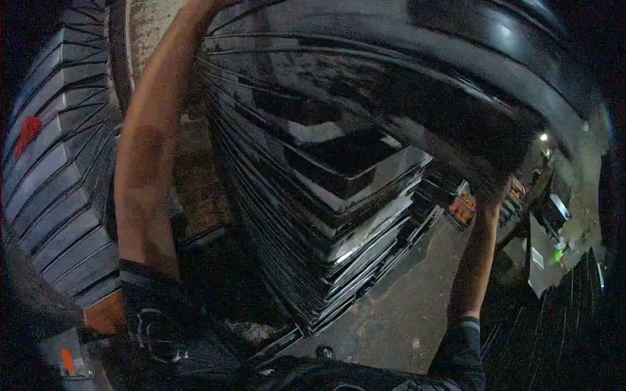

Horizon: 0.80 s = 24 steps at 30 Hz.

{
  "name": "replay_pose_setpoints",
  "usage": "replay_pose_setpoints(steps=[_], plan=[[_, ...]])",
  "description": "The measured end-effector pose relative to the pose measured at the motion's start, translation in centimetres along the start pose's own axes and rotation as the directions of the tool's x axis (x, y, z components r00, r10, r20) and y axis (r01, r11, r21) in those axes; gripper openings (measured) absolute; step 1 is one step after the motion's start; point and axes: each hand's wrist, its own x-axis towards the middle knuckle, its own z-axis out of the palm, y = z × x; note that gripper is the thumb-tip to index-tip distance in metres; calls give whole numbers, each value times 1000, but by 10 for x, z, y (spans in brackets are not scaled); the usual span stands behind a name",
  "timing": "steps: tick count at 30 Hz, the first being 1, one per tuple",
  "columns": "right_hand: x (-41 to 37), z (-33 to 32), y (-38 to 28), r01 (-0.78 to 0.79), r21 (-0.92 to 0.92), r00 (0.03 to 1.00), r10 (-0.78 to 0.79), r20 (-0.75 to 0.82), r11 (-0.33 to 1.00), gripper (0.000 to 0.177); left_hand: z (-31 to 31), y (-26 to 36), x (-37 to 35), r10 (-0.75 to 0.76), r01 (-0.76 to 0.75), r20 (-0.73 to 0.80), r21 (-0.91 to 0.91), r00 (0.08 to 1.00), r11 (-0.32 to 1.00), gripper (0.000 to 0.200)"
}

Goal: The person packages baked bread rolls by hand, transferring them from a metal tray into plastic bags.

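Note:
A large dark, glossy panel [450,72] spans the upper view, tilted above a tall stack of similar thin folded panels [339,225]. My right hand [490,186] is at the panel's lower right edge and appears to grip it, though deep shadow hides the fingers. My left arm reaches up along the stack's left side to the top border. Only a sliver of my left hand [218,2] shows there, beside the panel's far left end, with its fingers out of sight.
Another stack of grey folded panels [55,176], with a red mark, stands at the left. Concrete floor [391,296] lies to the right of the middle stack. Orange items [462,207] sit beyond my right forearm. A small lamp [544,137] shines farther off.

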Motion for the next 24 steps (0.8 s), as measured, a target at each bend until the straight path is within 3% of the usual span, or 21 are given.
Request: replay_pose_setpoints(steps=[2,3,4,6,8,10,11,12,15,18,20,22,23,24], plan=[[12,-5,-17,79,7,997,-79,10,997,53,-6,-19,-4,27,-20,110,-62,994,998,46],[33,-7,-37,161,36,987,-162,19,986,43,-5,-28,-8,-252,279,246,-83,936,957,49],[53,-10,-58,241,68,969,-244,28,968,36,-8,-31,-16,-267,290,230,-72,936,954,49],[73,21,-83,278,167,960,-268,-80,946,49,-8,-41,-30,-291,271,134,148,947,951,57],[94,51,-111,322,255,941,-278,-195,912,65,-20,-50,-49,-357,348,129,85,925,934,66],[106,62,-149,353,307,920,-268,-287,884,77,-26,-85,-77,-443,394,63,355,894,848,71],[107,66,-154,344,349,925,-250,-288,872,78,-24,-128,-95,-219,215,-41,424,975,880,65],[109,72,-158,343,391,927,-241,-286,854,78,-28,-173,-116,18,49,-127,505,992,861,61],[103,98,-164,345,390,933,-265,-246,854,79,-60,-209,-157,-302,270,-12,481,953,834,65],[88,148,-166,114,580,992,-125,-21,806,85,-72,-209,-174,-432,382,-6,475,902,793,70],[94,174,-184,440,347,898,-391,-203,829,74,-65,-215,-168,-452,411,-5,428,892,805,71],[94,191,-193,199,503,928,-326,177,841,68,-46,-191,-137,-494,490,-86,-60,865,870,59],[100,178,-195,221,517,886,-392,248,827,67,-36,-174,-117,-356,364,-296,-30,886,931,59],[104,164,-198,117,519,832,-369,415,847,67,-30,-136,-100,-344,325,-332,-113,878,939,62]])
